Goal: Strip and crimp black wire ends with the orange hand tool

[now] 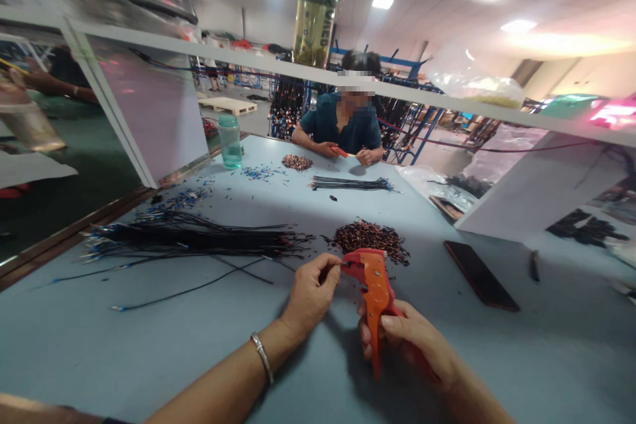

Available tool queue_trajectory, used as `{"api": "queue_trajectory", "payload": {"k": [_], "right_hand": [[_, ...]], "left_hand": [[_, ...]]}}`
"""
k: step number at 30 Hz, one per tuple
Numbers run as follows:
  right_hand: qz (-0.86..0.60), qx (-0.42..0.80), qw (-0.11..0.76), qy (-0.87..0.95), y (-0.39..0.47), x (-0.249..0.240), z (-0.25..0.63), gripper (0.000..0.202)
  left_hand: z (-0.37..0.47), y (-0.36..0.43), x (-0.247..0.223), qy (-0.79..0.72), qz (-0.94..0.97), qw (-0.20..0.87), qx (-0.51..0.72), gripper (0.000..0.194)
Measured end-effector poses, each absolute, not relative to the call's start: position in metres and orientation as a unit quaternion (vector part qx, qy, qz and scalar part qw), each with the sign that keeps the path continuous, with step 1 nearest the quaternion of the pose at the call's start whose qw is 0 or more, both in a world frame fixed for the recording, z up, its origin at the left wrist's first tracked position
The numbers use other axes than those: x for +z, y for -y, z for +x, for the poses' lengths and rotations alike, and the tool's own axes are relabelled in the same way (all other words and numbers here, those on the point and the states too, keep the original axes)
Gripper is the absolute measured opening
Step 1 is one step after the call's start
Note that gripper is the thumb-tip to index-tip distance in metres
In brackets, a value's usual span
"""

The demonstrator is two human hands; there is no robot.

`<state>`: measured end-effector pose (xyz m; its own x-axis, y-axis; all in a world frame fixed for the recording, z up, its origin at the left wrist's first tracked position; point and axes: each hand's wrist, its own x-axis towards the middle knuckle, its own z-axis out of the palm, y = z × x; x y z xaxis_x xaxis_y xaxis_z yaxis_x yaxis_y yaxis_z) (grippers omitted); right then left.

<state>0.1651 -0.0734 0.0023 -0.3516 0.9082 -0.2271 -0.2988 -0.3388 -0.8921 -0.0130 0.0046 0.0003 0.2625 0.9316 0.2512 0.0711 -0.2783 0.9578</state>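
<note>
Worker's L hand (314, 286), fingertips pinched tog., has blk wire (281, 264) at nose of orange-red wire stripper (377, 288); R hand (412, 331) fingers curl round its handles.

The left hand (312, 286) pinches while the right hand (403, 334) grips.

On a smooth blue-grey table (149, 358), the left hand (314, 286) pinches a thin black wire (344, 264) at the mouth of a red-and-orange wire stripper (376, 285), gripped by the right hand (415, 334). Beyond lies a heap of small copper-and-black clippings (370, 240); left, a long bundle of black wires (193, 238). Opposite, a person in a dark teal shirt (342, 124) holds a red-handled tool (340, 152).
</note>
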Motion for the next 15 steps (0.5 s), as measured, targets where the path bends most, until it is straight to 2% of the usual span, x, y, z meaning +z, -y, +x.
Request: {"api": "queue_trajectory", "payload": {"k": [15], "right_hand": [[-0.415, 0.677, 0.435, 0.425, 0.0734, 0.0054, 0.1590, 0.039]], "left_hand": [[-0.0152, -0.0035, 0.0047, -0.388, 0.671, 0.426, 0.466, 0.018]]}}
